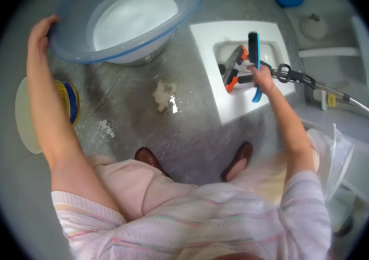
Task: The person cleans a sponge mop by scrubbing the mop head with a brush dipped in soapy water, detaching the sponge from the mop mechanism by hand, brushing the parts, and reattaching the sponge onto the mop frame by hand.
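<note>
At the upper left, my left hand (42, 31) is closed on the rim of a large translucent basin (149, 37) with a blue edge. White suds (132, 19) lie inside it. On the right, my right hand (263, 79) is wrapped round the blue handle of a brush (254, 50), whose black bristles point up and left. The brush is above a white floor basin (232, 110). In that basin rests a squeegee-like tool head (234, 67) with orange ends, and its metal pole (364, 107) runs off to the right.
A yellow and blue tub (68, 102) stands beside my left forearm. Wet patches (165, 95) shine on the grey floor. At the right are a white pipe (329, 52) and a bin with a clear plastic bag (340, 160). My shoes (147, 159) are at the lower middle.
</note>
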Motion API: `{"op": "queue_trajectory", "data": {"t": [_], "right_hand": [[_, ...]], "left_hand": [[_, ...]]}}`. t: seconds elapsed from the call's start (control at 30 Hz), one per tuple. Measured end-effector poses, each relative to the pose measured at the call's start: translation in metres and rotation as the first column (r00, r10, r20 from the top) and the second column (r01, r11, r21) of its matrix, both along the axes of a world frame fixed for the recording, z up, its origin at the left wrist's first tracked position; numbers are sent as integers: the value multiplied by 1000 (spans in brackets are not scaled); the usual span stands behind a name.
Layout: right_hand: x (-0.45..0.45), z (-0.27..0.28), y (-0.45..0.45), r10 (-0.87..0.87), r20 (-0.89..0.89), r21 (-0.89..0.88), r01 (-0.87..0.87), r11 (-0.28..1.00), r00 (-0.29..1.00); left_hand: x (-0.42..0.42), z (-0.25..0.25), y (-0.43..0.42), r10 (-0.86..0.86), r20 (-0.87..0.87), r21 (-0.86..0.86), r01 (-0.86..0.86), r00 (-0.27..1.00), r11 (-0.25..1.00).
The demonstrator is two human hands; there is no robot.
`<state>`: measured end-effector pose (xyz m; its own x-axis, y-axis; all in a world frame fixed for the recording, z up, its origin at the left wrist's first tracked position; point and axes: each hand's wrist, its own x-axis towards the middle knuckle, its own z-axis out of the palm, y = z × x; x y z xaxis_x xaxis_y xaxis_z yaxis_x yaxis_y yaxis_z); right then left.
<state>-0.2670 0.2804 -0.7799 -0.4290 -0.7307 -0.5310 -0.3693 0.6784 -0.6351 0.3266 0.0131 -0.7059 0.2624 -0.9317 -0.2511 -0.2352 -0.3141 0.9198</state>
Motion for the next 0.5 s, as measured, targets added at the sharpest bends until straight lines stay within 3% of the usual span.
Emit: {"op": "queue_trajectory", "data": {"t": [0.03, 0.07, 0.13, 0.23, 0.3, 0.4, 0.43, 0.47, 0.5], "right_hand": [[-18, -20, 14, -99, -13, -3, 99, 995, 995], [-26, -28, 25, -107, -133, 18, 111, 994, 985], [-40, -33, 36, -141, -190, 47, 152, 987, 972], [-52, -17, 1, -112, -53, -266, 94, 959, 992], [-13, 58, -44, -82, 53, -388, 97, 916, 995], [52, 151, -103, 306, -85, -545, -301, 783, 948], [67, 173, -123, 535, -189, -555, -539, 634, 824], [102, 203, -138, 555, -374, -397, -669, 628, 743], [140, 219, -153, 644, -371, -270, -741, 615, 669]], "left_hand": [[-3, 3, 1, 4, 12, 0, -4, 1000, 1000], [-6, 7, 5, 12, 24, -1, -12, 1000, 1000], [-12, 9, 8, 32, 47, -7, -32, 998, 999], [-11, 10, 12, 52, 87, -29, -49, 995, 998], [-4, 7, 7, 55, 114, -49, -49, 992, 998], [11, -5, -5, -44, 186, -45, 53, 982, 998], [15, -11, -7, -42, 165, -76, 55, 985, 996], [17, -18, -10, -17, 142, -109, 33, 990, 993], [16, -25, -13, 5, 117, -144, 12, 993, 990]]}}
